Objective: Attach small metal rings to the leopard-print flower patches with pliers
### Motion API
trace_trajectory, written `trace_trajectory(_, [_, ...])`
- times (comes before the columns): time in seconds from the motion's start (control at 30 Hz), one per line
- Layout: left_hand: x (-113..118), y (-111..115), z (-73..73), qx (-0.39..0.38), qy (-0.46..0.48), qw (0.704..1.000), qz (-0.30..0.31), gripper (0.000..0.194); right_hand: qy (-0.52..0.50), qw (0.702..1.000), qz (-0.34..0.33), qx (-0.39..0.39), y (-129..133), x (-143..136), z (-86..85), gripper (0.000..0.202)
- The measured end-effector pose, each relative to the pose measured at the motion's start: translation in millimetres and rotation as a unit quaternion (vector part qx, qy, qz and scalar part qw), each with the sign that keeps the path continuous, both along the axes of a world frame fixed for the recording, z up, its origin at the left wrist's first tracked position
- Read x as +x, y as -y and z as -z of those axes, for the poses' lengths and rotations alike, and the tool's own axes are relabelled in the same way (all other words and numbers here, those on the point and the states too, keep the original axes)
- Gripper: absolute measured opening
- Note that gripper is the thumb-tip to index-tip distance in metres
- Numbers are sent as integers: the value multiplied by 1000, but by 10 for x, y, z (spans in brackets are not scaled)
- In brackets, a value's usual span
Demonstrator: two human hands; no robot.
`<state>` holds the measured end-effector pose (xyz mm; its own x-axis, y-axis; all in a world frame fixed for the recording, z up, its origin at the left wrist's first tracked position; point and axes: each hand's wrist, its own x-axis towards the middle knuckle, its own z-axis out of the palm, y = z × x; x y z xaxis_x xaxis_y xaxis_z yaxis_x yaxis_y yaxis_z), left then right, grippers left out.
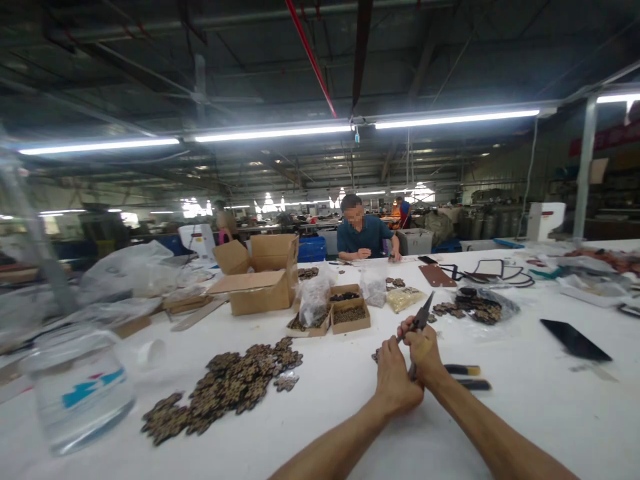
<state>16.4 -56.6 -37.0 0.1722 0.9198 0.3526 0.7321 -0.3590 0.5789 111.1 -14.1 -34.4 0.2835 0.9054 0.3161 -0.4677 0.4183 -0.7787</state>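
Near the middle right of the white table, my left hand (395,377) is closed, its fingers pinching something too small to make out. Right beside it, my right hand (425,353) is wrapped round a dark pointed tool (423,313), whose tip points up and away. The two hands touch each other. Just left of my left hand, a small brown piece (375,355) lies partly hidden. A pair of dark handles with yellow ends (463,369) rests to the right, behind my right wrist. A large pile of brown flower-shaped pieces (230,387) spreads to the left.
An open cardboard box (263,293) stands at the back, near small boxes of parts (350,317). A clear water jug (80,393) is at left. A bag of brown pieces (483,307) and a black tablet (575,339) lie right. Across the table sits a person (363,233).
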Motion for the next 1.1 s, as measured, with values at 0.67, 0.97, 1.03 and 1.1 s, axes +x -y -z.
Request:
trace_trajectory(0.67, [802,-442,160,48,-165,982,-77,47,-87,989,-44,-114,-477,635,341,41])
trace_trajectory(0.97, [810,-465,146,32,-170,982,-82,47,-98,987,-17,-124,-507,625,357,43])
trace_trajectory(1.03, [812,-469,150,30,-171,981,-83,46,-99,987,-14,-128,-521,618,363,45])
trace_trajectory(1.1, [810,-469,155,32,-172,981,-86,46,-97,986,-13,-132,-528,613,367,45])
